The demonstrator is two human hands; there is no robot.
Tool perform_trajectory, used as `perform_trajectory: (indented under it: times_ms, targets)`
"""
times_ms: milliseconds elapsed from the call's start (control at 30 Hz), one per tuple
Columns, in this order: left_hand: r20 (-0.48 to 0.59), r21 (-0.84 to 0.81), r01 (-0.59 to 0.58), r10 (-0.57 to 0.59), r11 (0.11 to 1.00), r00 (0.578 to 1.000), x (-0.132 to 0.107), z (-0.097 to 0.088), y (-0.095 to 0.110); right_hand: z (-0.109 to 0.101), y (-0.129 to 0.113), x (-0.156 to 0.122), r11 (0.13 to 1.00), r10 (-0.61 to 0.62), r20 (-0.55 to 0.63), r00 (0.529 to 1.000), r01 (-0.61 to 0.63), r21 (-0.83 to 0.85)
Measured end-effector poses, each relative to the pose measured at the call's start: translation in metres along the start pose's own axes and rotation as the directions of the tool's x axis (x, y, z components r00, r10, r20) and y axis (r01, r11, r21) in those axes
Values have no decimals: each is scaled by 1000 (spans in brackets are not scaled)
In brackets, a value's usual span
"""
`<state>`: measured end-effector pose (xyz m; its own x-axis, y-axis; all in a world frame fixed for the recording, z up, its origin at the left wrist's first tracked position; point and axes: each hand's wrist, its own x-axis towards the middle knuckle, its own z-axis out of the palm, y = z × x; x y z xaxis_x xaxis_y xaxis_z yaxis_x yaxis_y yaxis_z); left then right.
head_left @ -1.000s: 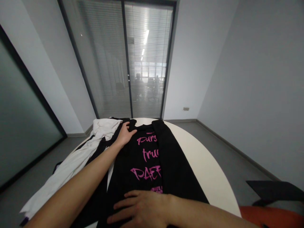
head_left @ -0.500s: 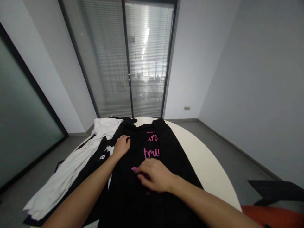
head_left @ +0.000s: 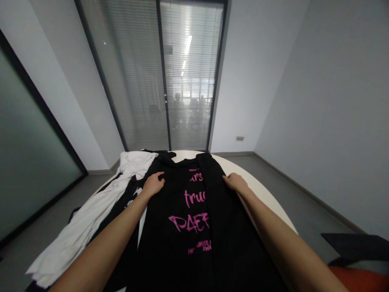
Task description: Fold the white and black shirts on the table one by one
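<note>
A black shirt (head_left: pixel 170 194) with pink lettering lies spread before me. Its right side is folded inward as a long strip (head_left: pixel 226 227) that covers the right part of the print. My left hand (head_left: pixel 154 183) rests on the shirt's left side, thumb and forefinger apart. At the outer right edge of the folded strip, my right hand (head_left: pixel 237 182) has its fingertips closed on the fabric. The undersides of both hands are hidden.
White clothing (head_left: pixel 100 202) and other dark garments lie on the left of the round pale table (head_left: pixel 255 184). An orange-seated chair (head_left: pixel 358 278) with a black armrest stands at the lower right. Glass panels with blinds (head_left: pixel 191 81) stand beyond the table.
My right hand has moved from the middle of the print to the shirt's far right edge, uncovering the lower pink lettering. My left hand has shifted slightly left, staying on the shirt.
</note>
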<state>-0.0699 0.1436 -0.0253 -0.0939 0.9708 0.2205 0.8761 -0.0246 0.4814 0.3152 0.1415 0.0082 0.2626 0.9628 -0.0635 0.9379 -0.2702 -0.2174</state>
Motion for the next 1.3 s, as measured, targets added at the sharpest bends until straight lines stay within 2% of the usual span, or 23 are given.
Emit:
perform_trajectory:
  times_ms: [100, 233, 300, 400, 500, 633, 767, 1067, 1167, 1300]
  targets:
    - [27, 6, -23, 23, 1000, 999, 9, 0, 1, 1, 1, 3, 999, -32, 17, 999, 32, -15]
    - [2, 10, -87, 87, 996, 996, 13, 7, 5, -2, 3, 0, 998, 9, 2, 1000, -9, -58]
    - [-32, 23, -92, 92, 996, 995, 10, 13, 8, -5, 1, 0, 997, -5, -55, 998, 1, -77]
    - [-81, 45, -93, 96, 995, 992, 5, 22, 10, -8, -10, 2, 990, -124, -224, 967, 104, -97]
    - [-122, 51, -106, 111, 993, 986, 2, 27, 9, -6, -33, 9, 970, -243, -273, 931, 235, -63]
    - [-160, 38, -99, 104, 994, 982, 3, 29, 4, 5, -73, 20, 913, -393, -195, 899, 406, 33]
    - [-179, 18, -103, 105, 995, 978, 6, 30, 2, 20, -112, 34, 851, -508, -126, 852, 519, 76]
    - [-139, -42, -98, 91, 994, 986, 6, 26, 4, 49, -179, 82, 798, -587, -33, 809, 585, 146]
    - [-142, -45, -78, 71, 996, 987, 6, 22, 7, 54, -192, 94, 787, -593, -59, 803, 594, 170]
    - [-144, -57, -29, 20, 998, 989, 4, 16, 12, 60, -198, 97, 790, -579, -88, 810, 585, 184]
